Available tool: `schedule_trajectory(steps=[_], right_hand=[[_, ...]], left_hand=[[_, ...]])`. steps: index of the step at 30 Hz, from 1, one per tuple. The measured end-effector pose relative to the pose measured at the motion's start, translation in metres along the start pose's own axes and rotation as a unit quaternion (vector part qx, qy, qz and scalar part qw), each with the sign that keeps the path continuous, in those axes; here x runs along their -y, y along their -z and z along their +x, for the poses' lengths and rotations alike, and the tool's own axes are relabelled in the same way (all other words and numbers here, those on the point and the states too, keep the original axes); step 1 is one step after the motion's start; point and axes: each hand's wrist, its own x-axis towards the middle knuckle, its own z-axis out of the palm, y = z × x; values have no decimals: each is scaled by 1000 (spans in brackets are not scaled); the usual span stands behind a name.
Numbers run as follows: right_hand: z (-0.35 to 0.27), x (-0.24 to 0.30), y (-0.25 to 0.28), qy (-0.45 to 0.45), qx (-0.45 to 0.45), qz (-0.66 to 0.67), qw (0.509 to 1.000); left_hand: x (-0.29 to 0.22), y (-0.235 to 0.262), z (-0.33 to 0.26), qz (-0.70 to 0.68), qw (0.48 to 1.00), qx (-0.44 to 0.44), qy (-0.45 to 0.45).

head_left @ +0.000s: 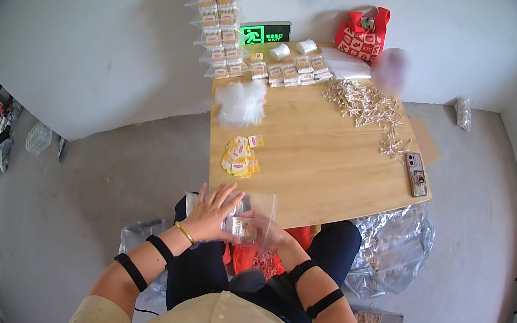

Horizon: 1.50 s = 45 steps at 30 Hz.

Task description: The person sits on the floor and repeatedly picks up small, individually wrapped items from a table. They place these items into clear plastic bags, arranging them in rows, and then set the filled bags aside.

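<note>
Over my lap, just off the near edge of the table, I have a clear plastic bag (263,206) with a small packet (242,228) in it; the packet's contents are hard to make out. My left hand (213,212) lies against the bag's left side, fingers spread and stretched, thumb beside the packet. Partly seen through the film, my right hand (268,229) grips the bag from the right. On the table beyond my left hand is a loose pile of small yellow and white cards (241,157). Behind it lies a heap of clear empty bags (241,101).
Loose cotton swabs (362,103) cover the table's far right, near a phone (416,175). Swab packs (300,70) line the back beside a tall stack of bagged packs (213,19). A red bag (363,36) and blurred purple shape (391,69) stand behind. Plastic sacks (393,250) lie below.
</note>
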Motion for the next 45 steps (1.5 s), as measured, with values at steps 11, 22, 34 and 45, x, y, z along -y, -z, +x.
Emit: schedule_trajectory(steps=[11,22,34,45], right_hand=[[15,-34,16,368,-118,-725,569],[15,-21,-10,123,-106,-296,941],[41,-19,10,95,-72,-873,473],[40,-28,18,182,-121,-847,485]], left_hand=[[-15,-11,4,22,999,-42,6],[-14,-5,3,0,999,-37,32],[-7,-4,5,20,999,-39,-13],[-2,-11,14,59,993,-96,-28]])
